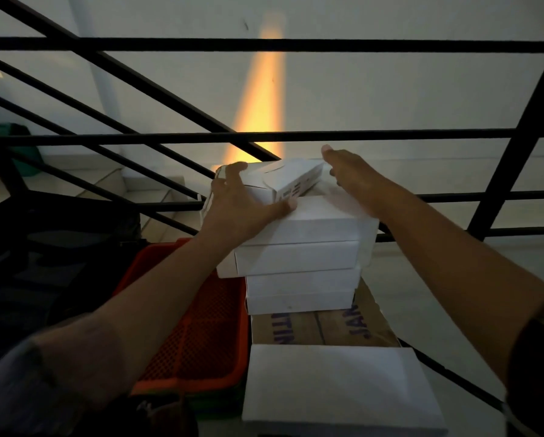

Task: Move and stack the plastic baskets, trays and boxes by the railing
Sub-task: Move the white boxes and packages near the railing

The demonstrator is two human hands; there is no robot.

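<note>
Head view shows both hands steadying a small white box (283, 179) atop a stack of white boxes (299, 257) by the railing (264, 45), left hand (242, 200) gripping its corner, right hand (349, 175) flat against its side; the unevenly aligned stack could topple if nudged.

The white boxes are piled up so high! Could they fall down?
Maybe. The stack of white boxes is uneven, with upper boxes sticking out past the lower ones, so a nudge could tip it. The small box on top sits crooked between the left hand and right hand and might slide off toward the railing.
</note>
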